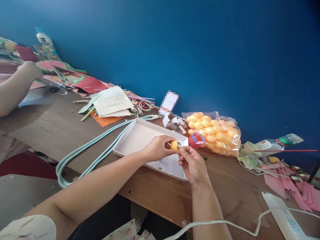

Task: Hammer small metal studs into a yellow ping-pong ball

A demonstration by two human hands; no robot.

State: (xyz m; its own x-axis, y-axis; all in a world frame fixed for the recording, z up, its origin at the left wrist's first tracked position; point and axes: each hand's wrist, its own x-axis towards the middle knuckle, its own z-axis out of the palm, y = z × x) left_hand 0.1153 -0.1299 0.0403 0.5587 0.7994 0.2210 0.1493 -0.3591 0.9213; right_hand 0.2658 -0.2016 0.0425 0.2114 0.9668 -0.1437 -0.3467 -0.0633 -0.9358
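Over the white shallow box lid (125,140), my left hand (157,148) is closed around a small yellow-orange ball (173,145). On the ball's right side sits a shiny silver piece (178,145), small and rounded. My right hand (193,163) pinches at that silver piece with thumb and forefinger, its other fingers curled in. Whether anything smaller is between those fingertips is too fine to see. A few tiny bits (160,168) lie in the box lid. Just right of it stands a roll of red tape (195,140).
Behind the lid lies a clear bag of yellow balls (215,133). Pale green cords (92,133) loop off the table's front edge. Papers (112,101) are heaped left; a bottle (277,143), pink strips (290,183) and a power strip (282,213) lie right. A co-worker's hand (30,70) is far left.
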